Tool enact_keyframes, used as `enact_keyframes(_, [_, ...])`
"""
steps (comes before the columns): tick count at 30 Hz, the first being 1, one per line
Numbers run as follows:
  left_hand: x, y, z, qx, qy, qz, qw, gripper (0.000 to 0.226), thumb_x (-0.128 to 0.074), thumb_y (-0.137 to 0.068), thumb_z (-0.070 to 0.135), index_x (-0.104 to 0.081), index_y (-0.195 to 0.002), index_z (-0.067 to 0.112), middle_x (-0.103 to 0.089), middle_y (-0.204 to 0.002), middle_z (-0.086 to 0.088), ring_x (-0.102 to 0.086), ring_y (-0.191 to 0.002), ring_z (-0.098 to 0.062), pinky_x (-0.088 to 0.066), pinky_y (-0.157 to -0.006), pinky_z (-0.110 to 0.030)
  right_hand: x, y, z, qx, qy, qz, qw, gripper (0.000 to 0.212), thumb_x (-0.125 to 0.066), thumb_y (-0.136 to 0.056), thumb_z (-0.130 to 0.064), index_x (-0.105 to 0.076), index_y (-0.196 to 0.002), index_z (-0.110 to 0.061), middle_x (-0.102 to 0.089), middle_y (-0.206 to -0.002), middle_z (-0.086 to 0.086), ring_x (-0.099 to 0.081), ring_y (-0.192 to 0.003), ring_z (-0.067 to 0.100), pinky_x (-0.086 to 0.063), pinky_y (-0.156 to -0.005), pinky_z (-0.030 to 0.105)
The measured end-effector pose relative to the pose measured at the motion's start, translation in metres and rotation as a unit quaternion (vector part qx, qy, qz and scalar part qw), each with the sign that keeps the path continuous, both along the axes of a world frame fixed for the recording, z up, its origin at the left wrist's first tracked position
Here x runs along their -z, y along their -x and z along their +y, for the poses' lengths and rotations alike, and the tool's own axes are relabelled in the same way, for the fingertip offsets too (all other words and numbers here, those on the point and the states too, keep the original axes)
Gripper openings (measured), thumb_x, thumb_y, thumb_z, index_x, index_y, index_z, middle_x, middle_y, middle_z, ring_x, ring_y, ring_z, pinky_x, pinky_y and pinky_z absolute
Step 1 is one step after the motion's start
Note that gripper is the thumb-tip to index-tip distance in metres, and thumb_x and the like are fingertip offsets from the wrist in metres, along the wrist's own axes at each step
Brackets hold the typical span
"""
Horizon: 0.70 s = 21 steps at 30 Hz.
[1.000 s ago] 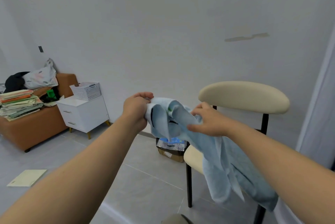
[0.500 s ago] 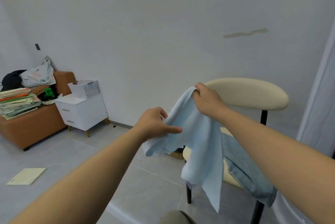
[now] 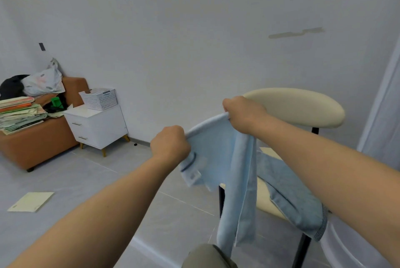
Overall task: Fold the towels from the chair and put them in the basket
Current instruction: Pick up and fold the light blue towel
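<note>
Biggest risk imo: the soft light-blue terry towel (image 3: pixel 216 155) is bunched and twisted between the fists, so a fold started now would come out lopsided. Its long tail could also snag the darker blue cloth (image 3: pixel 290 192) on the cream padded chair (image 3: pixel 303 105). Left hand (image 3: pixel 170 146) is fisted round one top corner, right hand (image 3: pixel 244 114) clenches the other, higher up; the towel droops below both. The white perforated plastic basket (image 3: pixel 99 98) sits well apart on a white nightstand (image 3: pixel 97 127)
</note>
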<state>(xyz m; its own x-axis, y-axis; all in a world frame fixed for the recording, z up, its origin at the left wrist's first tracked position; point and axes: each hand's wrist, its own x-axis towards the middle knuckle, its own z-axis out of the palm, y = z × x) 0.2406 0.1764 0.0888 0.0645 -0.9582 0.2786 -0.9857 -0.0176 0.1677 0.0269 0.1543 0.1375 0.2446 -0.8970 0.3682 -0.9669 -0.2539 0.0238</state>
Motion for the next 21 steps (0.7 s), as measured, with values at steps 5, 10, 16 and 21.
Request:
enact_keyframes(5, [0.007,-0.005,-0.005,0.02,-0.058,0.054,0.997,0.009,-0.049,-0.073,0.003,-0.054,-0.075,0.01,-0.056,-0.078,-0.007,-0.053,-0.067,-0.025,-0.041,-0.055,-0.03,0.001,0.012,-0.008,0.074,-0.017,-0.168,0.983,0.017,-0.048,-0.09,-0.009,-0.055,-0.106,-0.011,-0.061,-0.107,0.016,-0.059,-0.09,0.035,-0.051,-0.072,0.04])
enact_keyframes(10, [0.007,0.0,-0.006,0.041,-0.052,0.074,0.995,0.008,-0.049,-0.077,0.006,-0.056,-0.078,0.011,-0.056,-0.078,-0.007,-0.056,-0.069,-0.024,-0.044,-0.057,-0.03,0.004,0.015,-0.01,0.094,0.052,-0.092,0.99,0.024,-0.041,-0.089,0.001,-0.049,-0.109,-0.01,-0.053,-0.106,0.016,-0.058,-0.093,0.038,-0.041,-0.067,0.04])
enact_keyframes(16, [0.013,-0.008,-0.002,0.056,-0.059,0.084,0.993,0.009,-0.049,-0.076,0.012,-0.055,-0.082,0.015,-0.057,-0.079,-0.004,-0.055,-0.067,-0.022,-0.041,-0.054,-0.028,0.01,0.029,-0.02,0.175,-0.011,-0.2,0.964,0.026,-0.042,-0.091,-0.005,-0.056,-0.113,-0.007,-0.063,-0.112,0.019,-0.063,-0.091,0.037,-0.051,-0.073,0.039])
enact_keyframes(21, [0.02,-0.013,0.003,0.063,-0.019,0.042,0.997,0.02,-0.054,-0.083,0.033,-0.047,-0.095,0.019,-0.058,-0.088,0.0,-0.057,-0.072,-0.021,-0.045,-0.057,-0.033,0.003,0.018,-0.024,0.176,-0.055,-0.405,0.896,0.033,-0.035,-0.099,-0.022,-0.059,-0.111,-0.003,-0.066,-0.102,0.022,-0.068,-0.081,0.039,-0.06,-0.077,0.048])
